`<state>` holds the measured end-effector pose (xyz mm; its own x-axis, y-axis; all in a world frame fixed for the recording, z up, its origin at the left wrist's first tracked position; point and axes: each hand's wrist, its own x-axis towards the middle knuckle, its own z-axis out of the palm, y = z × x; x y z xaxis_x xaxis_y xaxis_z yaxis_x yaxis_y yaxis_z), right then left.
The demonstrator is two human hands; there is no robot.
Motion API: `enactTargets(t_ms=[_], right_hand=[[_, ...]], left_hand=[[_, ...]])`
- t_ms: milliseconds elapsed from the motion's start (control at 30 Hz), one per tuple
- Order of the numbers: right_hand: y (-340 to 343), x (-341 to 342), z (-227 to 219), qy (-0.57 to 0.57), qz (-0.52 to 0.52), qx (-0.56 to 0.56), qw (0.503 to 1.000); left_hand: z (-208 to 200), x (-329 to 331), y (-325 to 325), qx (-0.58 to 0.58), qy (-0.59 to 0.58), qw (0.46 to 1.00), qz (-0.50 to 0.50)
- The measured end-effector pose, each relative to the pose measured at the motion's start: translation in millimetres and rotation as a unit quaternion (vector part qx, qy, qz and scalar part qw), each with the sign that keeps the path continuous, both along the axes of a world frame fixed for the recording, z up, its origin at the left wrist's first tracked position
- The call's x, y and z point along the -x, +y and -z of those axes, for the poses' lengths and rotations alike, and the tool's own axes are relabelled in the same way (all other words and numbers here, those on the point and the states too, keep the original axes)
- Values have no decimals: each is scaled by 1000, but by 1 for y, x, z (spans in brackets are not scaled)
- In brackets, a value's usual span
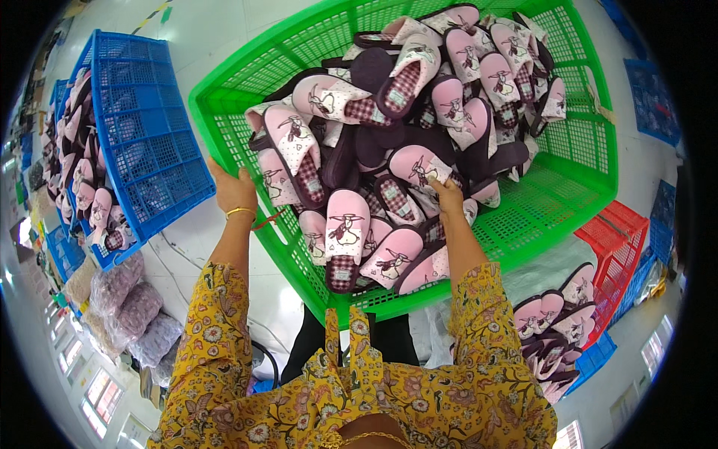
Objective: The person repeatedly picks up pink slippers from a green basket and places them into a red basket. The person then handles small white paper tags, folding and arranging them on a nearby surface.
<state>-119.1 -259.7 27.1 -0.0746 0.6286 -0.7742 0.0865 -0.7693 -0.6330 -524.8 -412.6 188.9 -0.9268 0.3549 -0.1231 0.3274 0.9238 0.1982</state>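
Note:
A large green plastic basket [516,217] stands in front of me, heaped with slippers. They have pink and white uppers with a printed animal figure, dark edging and checked insoles. My left hand [235,193] grips the basket's left rim, thumb toward the inside. Toward the middle of the heap, my right hand [449,200] is closed on a slipper [416,163], its thumb on the white part of the upper; the fingers underneath are hidden. Nearer to me, another slipper [347,232] lies with its toe pointing away. Dark soles show among the pile.
On the left stands a blue crate [146,135] with more slippers beside it. Wrapped bundles [134,303] lie below it. At the lower right are more pink slippers [557,322], near a red crate [615,247]. A blue crate [652,101] sits at the far right.

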Motion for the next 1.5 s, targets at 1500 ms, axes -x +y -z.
enactTargets(t_ms=[1500], right_hand=[[101,-32,-52,72,-317,59,944]], left_hand=[[5,-1,-2,-11,25,999,39]])
